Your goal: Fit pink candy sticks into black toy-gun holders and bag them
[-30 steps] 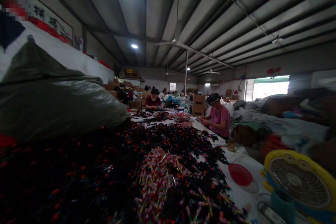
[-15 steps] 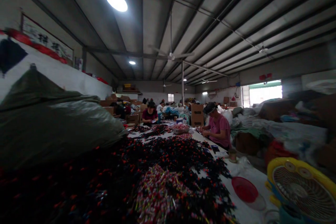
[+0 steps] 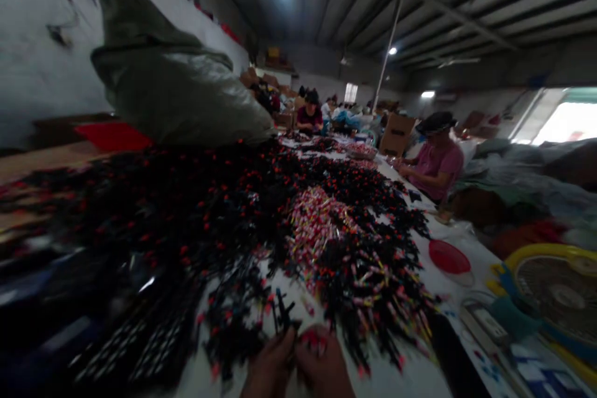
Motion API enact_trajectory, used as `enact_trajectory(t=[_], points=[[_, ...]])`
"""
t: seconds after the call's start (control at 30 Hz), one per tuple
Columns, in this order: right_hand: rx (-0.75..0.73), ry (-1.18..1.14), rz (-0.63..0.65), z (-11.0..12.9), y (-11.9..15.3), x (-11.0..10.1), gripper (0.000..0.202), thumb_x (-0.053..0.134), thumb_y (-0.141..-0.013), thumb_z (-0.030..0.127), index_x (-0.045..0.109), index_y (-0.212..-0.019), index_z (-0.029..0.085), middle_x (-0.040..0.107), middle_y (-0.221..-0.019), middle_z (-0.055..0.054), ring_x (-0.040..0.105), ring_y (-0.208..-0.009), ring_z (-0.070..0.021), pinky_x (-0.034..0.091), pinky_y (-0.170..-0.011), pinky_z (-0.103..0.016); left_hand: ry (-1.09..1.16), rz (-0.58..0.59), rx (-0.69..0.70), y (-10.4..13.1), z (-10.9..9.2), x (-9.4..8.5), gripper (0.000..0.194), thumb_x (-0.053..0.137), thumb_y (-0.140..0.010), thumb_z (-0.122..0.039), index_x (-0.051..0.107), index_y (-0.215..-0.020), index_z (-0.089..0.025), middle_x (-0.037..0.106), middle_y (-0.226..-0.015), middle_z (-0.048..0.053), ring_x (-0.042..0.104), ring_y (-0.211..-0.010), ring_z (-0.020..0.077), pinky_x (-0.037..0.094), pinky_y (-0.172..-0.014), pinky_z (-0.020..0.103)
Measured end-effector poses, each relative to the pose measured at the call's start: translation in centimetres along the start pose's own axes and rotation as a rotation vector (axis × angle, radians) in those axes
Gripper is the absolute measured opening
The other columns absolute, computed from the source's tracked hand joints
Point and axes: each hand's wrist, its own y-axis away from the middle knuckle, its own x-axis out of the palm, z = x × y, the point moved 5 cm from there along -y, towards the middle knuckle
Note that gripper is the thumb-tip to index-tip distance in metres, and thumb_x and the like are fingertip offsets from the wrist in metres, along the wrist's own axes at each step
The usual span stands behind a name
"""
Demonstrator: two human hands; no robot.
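At the bottom edge, my left hand (image 3: 273,360) is closed on a small black plastic piece (image 3: 282,312) shaped like a toy gun, which points up and away from me. Close beside it, my right hand (image 3: 323,357) has its fingers pinched round something small and red (image 3: 315,341), too blurred to name. The two hands nearly touch over the white tabletop (image 3: 280,278). Beyond them lies a wide heap of black pieces with red tips (image 3: 224,199). On it rests a pile of small pink, white and yellow wrapped sticks (image 3: 314,224).
A big green sack (image 3: 186,93) stands at the left. To the right are a red basket (image 3: 449,257), a yellow fan (image 3: 559,286), a power strip (image 3: 485,323) and a dark flat object (image 3: 454,354). Two people (image 3: 436,158) sit farther along the table.
The view has tipped down and swung left, so both my hands and the near table now show. Earlier no hand of mine was in sight.
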Motion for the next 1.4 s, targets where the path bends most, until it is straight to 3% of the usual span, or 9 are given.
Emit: enact_trajectory(t=[0.03,0.1,0.17,0.4,0.57,0.83,1.1,1.3,1.4], points=[[0.043,-0.043,-0.059,-0.6,0.3,-0.5,0.036,0.063,-0.077,0.051,0.056,-0.078,0.016,0.051,-0.050,0.005,0.046,-0.044,-0.0084,0.036,-0.040,-0.019,0.031,0.002,-0.024,-0.1,0.6,-0.2,0.031,0.074,-0.069,-0.040,0.067,-0.081,-0.012,0.066,-0.081,0.006,0.060,-0.073,0.0175,0.049,-0.067,0.030],[0.095,-0.080,-0.061,-1.3,0.9,-1.2,0.035,0.065,-0.074,0.050,0.055,-0.077,0.017,0.050,-0.047,0.006,0.042,-0.040,-0.0069,0.032,-0.040,-0.018,0.047,0.081,0.053,-0.1,0.9,-0.4,0.033,0.078,-0.063,-0.039,0.070,-0.081,-0.012,0.066,-0.076,0.004,0.057,-0.070,0.0147,0.045,-0.064,0.025],[0.118,-0.086,-0.017,-1.3,1.3,-2.1,0.034,0.066,-0.073,0.048,0.055,-0.077,0.017,0.052,-0.049,0.006,0.041,-0.040,-0.0066,0.030,-0.039,-0.018,-0.041,0.063,0.113,0.4,0.7,-1.0,0.031,0.077,-0.063,-0.037,0.071,-0.081,-0.013,0.067,-0.075,0.003,0.056,-0.069,0.0128,0.043,-0.064,0.023],[0.159,-0.033,0.177,-0.5,2.7,-3.1,0.027,0.066,-0.075,0.042,0.057,-0.082,0.018,0.053,-0.054,0.006,0.045,-0.043,-0.0074,0.031,-0.040,-0.019,-0.186,0.109,0.112,2.3,-0.3,-0.7,0.020,0.075,-0.064,-0.030,0.069,-0.073,-0.014,0.066,-0.064,0.000,0.055,-0.061,0.0116,0.043,-0.064,0.024],[0.099,0.039,0.057,-1.1,3.9,-3.5,0.028,0.067,-0.074,0.040,0.054,-0.090,0.022,0.055,-0.064,0.006,0.052,-0.052,-0.0097,0.043,-0.050,-0.021,-0.204,0.018,0.143,2.7,0.2,-1.1,0.024,0.072,-0.069,-0.034,0.067,-0.080,-0.013,0.070,-0.071,0.003,0.059,-0.061,0.0132,0.046,-0.061,0.025],[0.009,0.280,-0.003,-0.9,4.6,-4.3,0.022,0.065,-0.077,0.040,0.061,-0.086,0.021,0.063,-0.072,0.001,0.056,-0.058,-0.0122,0.046,-0.056,-0.024,-0.147,-0.005,0.137,3.2,1.2,-1.4,0.025,0.072,-0.069,-0.033,0.067,-0.081,-0.012,0.070,-0.069,0.003,0.060,-0.060,0.0137,0.047,-0.058,0.025],[0.110,0.090,0.067,-0.8,4.5,-3.5,0.026,0.064,-0.076,0.046,0.062,-0.083,0.021,0.062,-0.067,0.002,0.055,-0.054,-0.0111,0.047,-0.049,-0.022,-0.138,-0.025,0.152,3.0,1.3,-1.8,0.024,0.074,-0.064,-0.031,0.067,-0.079,-0.014,0.070,-0.069,0.003,0.059,-0.062,0.0137,0.046,-0.062,0.027],[0.248,-0.087,0.262,-1.5,4.1,-3.4,0.031,0.070,-0.072,0.044,0.059,-0.079,0.017,0.063,-0.059,0.001,0.047,-0.042,-0.0070,0.032,-0.039,-0.018,-0.102,0.105,0.122,2.4,1.5,-1.9,0.018,0.075,-0.061,-0.025,0.068,-0.074,-0.014,0.070,-0.068,0.002,0.060,-0.066,0.0148,0.045,-0.068,0.028],[0.264,-0.141,0.274,-1.8,4.1,-2.7,0.031,0.072,-0.070,0.043,0.057,-0.076,0.017,0.062,-0.056,0.002,0.047,-0.041,-0.0064,0.029,-0.039,-0.018,-0.073,0.093,0.151,2.2,1.8,-2.0,0.015,0.073,-0.063,-0.024,0.067,-0.074,-0.015,0.068,-0.066,0.001,0.058,-0.063,0.0133,0.044,-0.066,0.026]])
